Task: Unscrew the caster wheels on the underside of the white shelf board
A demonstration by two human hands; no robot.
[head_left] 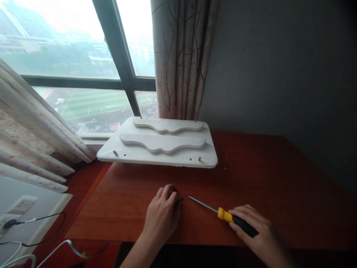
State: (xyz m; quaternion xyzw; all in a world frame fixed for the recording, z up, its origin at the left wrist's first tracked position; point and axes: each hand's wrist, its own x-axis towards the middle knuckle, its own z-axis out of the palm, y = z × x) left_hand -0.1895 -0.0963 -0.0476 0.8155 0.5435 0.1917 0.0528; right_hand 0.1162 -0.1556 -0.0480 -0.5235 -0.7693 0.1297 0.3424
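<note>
My right hand is closed around the black and yellow handle of a screwdriver. Its metal shaft points left, toward my left hand. The fingers of that hand are curled, and a small dark, thin piece pokes out between them, too small to name; the screwdriver's tip is just short of it. Beyond both hands lies a white board with rounded corners. On top of it rest two white wavy-edged strips. Wooden dowels stand up near its corners, with small dark holes beside the front ones.
The reddish-brown wooden table has a few tiny crumbs right of the board. A window and patterned curtains rise behind it, with a grey wall at right. At lower left, cables hang by a wall socket.
</note>
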